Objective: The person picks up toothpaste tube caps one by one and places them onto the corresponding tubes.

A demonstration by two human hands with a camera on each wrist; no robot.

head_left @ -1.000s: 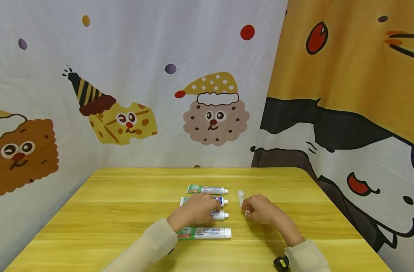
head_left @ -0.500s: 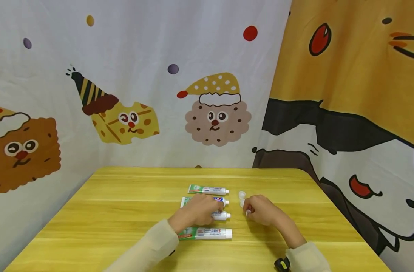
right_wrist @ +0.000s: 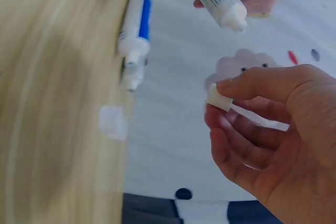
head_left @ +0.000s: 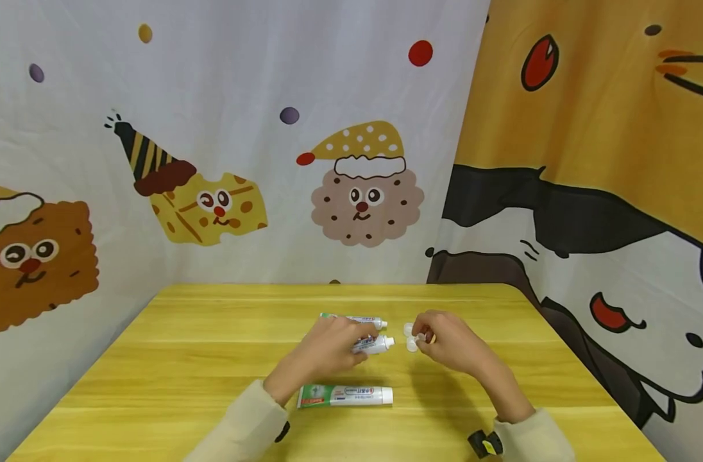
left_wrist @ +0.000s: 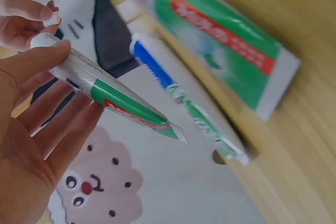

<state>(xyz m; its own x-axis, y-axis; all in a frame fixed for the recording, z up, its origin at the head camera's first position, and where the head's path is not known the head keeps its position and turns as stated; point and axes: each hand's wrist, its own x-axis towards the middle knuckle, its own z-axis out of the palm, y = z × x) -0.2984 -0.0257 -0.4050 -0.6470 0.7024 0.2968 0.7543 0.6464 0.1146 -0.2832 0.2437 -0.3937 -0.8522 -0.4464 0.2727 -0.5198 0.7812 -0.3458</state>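
My left hand (head_left: 334, 346) grips a green-and-white toothpaste tube (left_wrist: 121, 95), lifted off the table, thumb on its shoulder. Its bare nozzle (right_wrist: 236, 23) points towards my right hand (head_left: 455, 343). Between thumb and fingertip the right hand pinches a small white cap (right_wrist: 219, 98), apart from the nozzle. Behind the left hand lie two uncapped tubes: a green-and-white toothpaste tube (head_left: 360, 320) and one with a blue band (left_wrist: 184, 93), mostly hidden in the head view. A capped toothpaste tube (head_left: 346, 396) lies nearest the person.
Two white caps, a farther cap (head_left: 408, 329) and a nearer cap (head_left: 412, 345), rest on the wooden table (head_left: 213, 359) just left of the right hand. A curtain (head_left: 236, 96) printed with cartoon figures hangs behind the table's far edge.
The left hand has picked up the third toothpaste tube from its place in the row and moved it away from the person. The right hand has raised its cap and moved farther forward.
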